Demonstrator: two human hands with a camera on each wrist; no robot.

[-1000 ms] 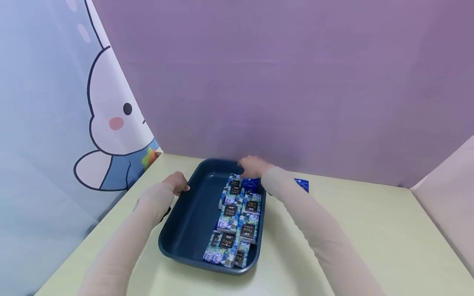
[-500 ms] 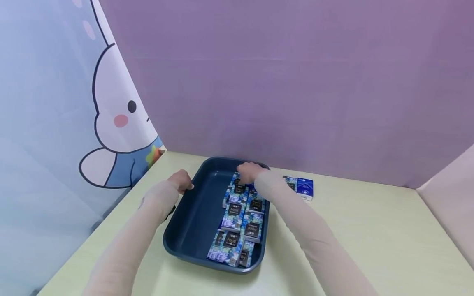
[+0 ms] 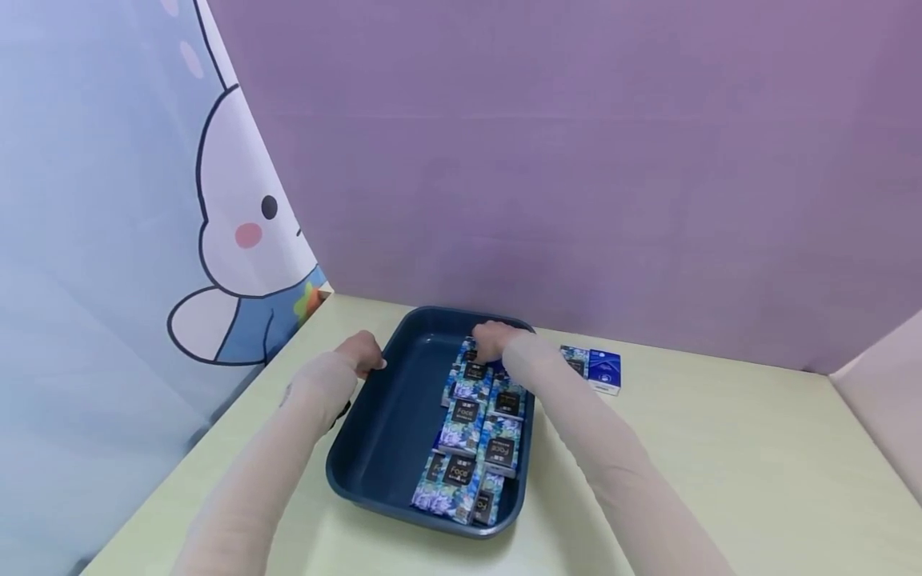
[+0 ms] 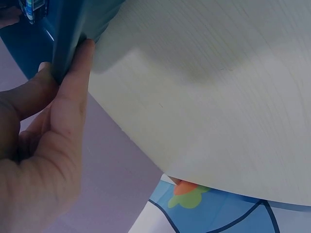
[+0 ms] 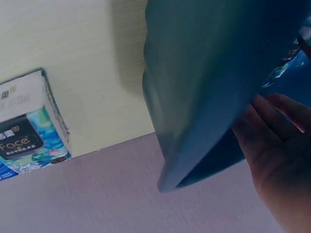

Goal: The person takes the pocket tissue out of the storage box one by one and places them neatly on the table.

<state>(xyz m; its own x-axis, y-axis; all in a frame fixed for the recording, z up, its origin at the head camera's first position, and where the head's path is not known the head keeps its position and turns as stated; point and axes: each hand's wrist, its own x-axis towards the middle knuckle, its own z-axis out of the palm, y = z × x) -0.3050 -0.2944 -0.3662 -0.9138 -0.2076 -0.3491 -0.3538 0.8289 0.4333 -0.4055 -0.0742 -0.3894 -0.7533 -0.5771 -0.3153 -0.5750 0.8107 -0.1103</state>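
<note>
A dark blue tray (image 3: 392, 416) holds several small tissue packs (image 3: 461, 420) with blue floral wrappers, in rows along its right side. My left hand (image 3: 363, 352) pinches the tray's left rim; the left wrist view shows the thumb inside the wall and a finger (image 4: 77, 73) along the outside. At the tray's far right, my right hand (image 3: 491, 340) reaches down over the farthest packs and covers some of them. In the right wrist view, its extended fingers (image 5: 260, 119) lie by the inner wall, their tips partly hidden behind it.
Right of the tray, a floral tissue pack (image 3: 576, 360) and a plain blue pack (image 3: 605, 370) lie side by side on the pale table (image 3: 720, 456). A purple backdrop (image 3: 576, 160) rises behind the table, and a cartoon curtain (image 3: 94, 240) hangs at the left.
The head view has turned slightly left. My right hand has come from the tray's far rim down over the far packs, uncovering the loose packs beyond the arm. My left hand stays on the rim.
</note>
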